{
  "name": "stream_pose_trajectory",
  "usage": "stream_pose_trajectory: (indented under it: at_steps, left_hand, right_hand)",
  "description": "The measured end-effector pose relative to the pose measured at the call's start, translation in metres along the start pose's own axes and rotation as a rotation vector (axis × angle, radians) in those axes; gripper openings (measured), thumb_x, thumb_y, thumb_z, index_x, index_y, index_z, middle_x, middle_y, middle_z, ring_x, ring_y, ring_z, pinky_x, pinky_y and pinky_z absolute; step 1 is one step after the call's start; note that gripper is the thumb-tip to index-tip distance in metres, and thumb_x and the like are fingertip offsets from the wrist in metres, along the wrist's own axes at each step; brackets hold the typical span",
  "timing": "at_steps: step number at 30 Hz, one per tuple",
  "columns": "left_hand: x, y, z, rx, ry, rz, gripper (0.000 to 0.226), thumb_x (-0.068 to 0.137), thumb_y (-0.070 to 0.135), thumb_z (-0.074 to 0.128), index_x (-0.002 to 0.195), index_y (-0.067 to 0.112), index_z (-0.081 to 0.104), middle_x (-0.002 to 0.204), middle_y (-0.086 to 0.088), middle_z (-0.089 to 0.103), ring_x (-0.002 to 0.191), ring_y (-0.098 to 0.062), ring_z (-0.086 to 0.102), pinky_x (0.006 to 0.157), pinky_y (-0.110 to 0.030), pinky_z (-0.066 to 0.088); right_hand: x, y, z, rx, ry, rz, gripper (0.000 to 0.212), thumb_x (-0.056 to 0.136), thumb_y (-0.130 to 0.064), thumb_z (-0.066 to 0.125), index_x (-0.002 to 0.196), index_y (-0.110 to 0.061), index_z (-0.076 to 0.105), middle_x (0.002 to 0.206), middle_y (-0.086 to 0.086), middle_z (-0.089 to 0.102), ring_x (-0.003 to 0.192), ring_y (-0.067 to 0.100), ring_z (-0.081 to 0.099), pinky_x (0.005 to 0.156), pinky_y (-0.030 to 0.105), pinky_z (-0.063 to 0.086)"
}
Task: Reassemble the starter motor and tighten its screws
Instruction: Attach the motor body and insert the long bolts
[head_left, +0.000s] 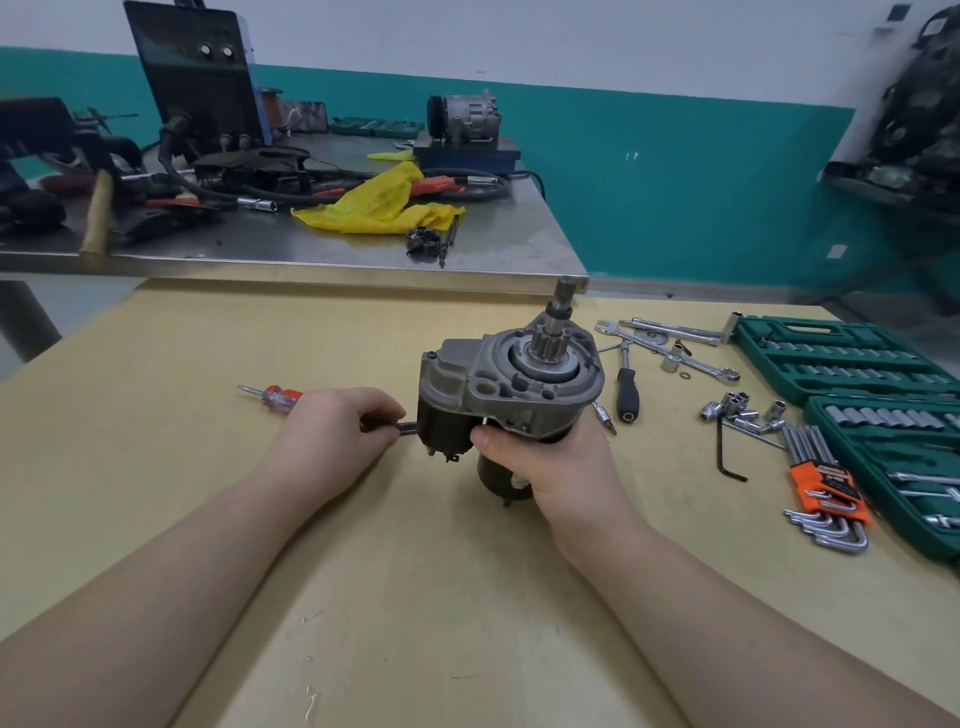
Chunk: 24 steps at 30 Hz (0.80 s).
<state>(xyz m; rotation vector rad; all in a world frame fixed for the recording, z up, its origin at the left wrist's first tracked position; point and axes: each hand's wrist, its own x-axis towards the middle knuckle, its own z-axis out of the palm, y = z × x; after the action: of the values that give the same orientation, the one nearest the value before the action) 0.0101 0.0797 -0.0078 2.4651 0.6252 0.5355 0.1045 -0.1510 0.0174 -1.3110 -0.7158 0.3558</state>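
Left fingers (382, 415): curled tight round a thin dark tool (405, 427), tip touching the side of the starter motor (509, 384).
Right fingers (488, 441): wrapped round the black body of the starter motor, thumb on the front.
Left hand (332, 436): low, resting on the bench (415, 597).
Right hand (550, 457): holding the motor up, gear end pointing up and away.
Where the motor is: middle of the bench, bottom end down by the bench top, kept standing by the right hand.
Slip risk: thin tool likely to jump off the screw if pushed crooked; could poke the thumb close by.
Tip risk: heavy top, one hand only; likely to lean or roll if the grip goes soft.
Screw risk: screw could go in slanted and get stuck if turned too fast.
Mix-up risk: loose sockets (737, 408) and hex keys (826, 493) near on the right; easy to grab the wrong size.
Spare tool: red screwdriver (270, 397) lying just behind the left hand.
Writing: orange holder on the hex keys has dark letters, too blurry to read.
Green tool case (857, 364): no words to read.
Motor labels: none to see.
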Motion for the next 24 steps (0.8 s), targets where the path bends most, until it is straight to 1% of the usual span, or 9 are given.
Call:
stream_pose_trajectory:
  at_steps: [1,3,5,6,8,13,20,23,24]
  left_hand:
    - [0.000,0.000,0.000,-0.012,0.005,-0.011,0.013,0.093,0.020,0.081,0.103,0.028,0.083,0.089,0.019,0.076,0.089,0.004,0.066,0.073,-0.002,0.037]
    - [0.000,0.000,-0.001,-0.065,0.017,-0.037,0.011,0.092,0.023,0.083,0.102,0.028,0.083,0.094,0.016,0.078,0.094,-0.002,0.070,0.076,-0.005,0.040]
    - [0.000,-0.001,-0.003,-0.109,0.035,-0.066,0.012,0.092,0.023,0.083,0.101,0.030,0.082,0.097,0.017,0.079,0.097,-0.001,0.071,0.078,-0.008,0.042]
    - [0.000,-0.001,-0.003,-0.110,0.041,-0.074,0.011,0.092,0.023,0.083,0.100,0.031,0.082,0.096,0.017,0.079,0.097,0.001,0.070,0.077,-0.007,0.042]
    - [0.001,-0.002,-0.004,-0.086,0.032,-0.071,0.013,0.092,0.022,0.083,0.096,0.034,0.079,0.094,0.019,0.077,0.095,0.004,0.068,0.075,-0.006,0.040]
    - [0.000,-0.003,-0.003,-0.028,0.011,-0.025,0.011,0.094,0.022,0.082,0.100,0.031,0.081,0.088,0.023,0.074,0.090,0.008,0.065,0.073,-0.002,0.037]
    - [0.001,-0.003,-0.002,0.006,-0.001,0.024,0.011,0.096,0.021,0.078,0.104,0.028,0.083,0.089,0.019,0.074,0.085,0.010,0.062,0.072,-0.002,0.037]
    - [0.000,-0.001,-0.009,-0.031,0.013,0.025,0.006,0.096,0.026,0.078,0.094,0.032,0.080,0.089,0.020,0.073,0.086,0.011,0.062,0.073,-0.005,0.040]
    - [-0.001,-0.001,-0.013,-0.017,0.013,0.039,0.011,0.095,0.028,0.080,0.088,0.036,0.077,0.089,0.019,0.071,0.085,0.008,0.062,0.075,-0.011,0.044]
  right_hand:
    - [0.000,-0.001,0.000,-0.003,-0.003,0.006,0.040,0.078,-0.010,0.085,0.105,-0.039,0.079,0.097,0.014,0.073,0.084,0.010,0.065,0.065,0.021,0.052]
    - [-0.001,-0.001,0.000,-0.011,0.003,0.004,0.040,0.078,-0.011,0.085,0.102,-0.042,0.079,0.093,0.003,0.077,0.081,0.009,0.064,0.063,0.021,0.053]
    - [-0.001,-0.003,0.001,-0.020,0.007,-0.008,0.043,0.077,-0.011,0.086,0.105,-0.044,0.078,0.102,-0.013,0.079,0.088,0.006,0.071,0.069,0.019,0.057]
    - [-0.001,-0.003,0.001,-0.024,0.008,-0.017,0.045,0.077,-0.011,0.086,0.106,-0.045,0.078,0.109,-0.014,0.080,0.095,0.005,0.074,0.073,0.018,0.057]
    - [-0.001,-0.004,0.001,-0.029,0.009,-0.034,0.048,0.078,-0.010,0.086,0.108,-0.047,0.078,0.113,-0.014,0.080,0.104,0.004,0.074,0.078,0.016,0.056]
    - [-0.002,-0.006,0.001,-0.031,0.013,-0.046,0.050,0.078,-0.008,0.086,0.106,-0.049,0.078,0.111,-0.014,0.080,0.103,0.001,0.074,0.077,0.014,0.056]
    - [-0.002,-0.006,0.002,-0.029,-0.003,-0.051,0.048,0.078,-0.009,0.086,0.109,-0.045,0.078,0.114,-0.012,0.080,0.106,0.004,0.074,0.080,0.015,0.056]
    - [-0.001,-0.005,0.002,-0.038,0.001,-0.041,0.045,0.077,-0.012,0.086,0.109,-0.043,0.078,0.111,-0.009,0.080,0.103,0.003,0.074,0.079,0.017,0.057]
    - [-0.001,-0.004,0.001,-0.043,0.001,-0.040,0.046,0.077,-0.013,0.086,0.109,-0.043,0.078,0.112,-0.009,0.080,0.104,0.004,0.074,0.080,0.017,0.058]
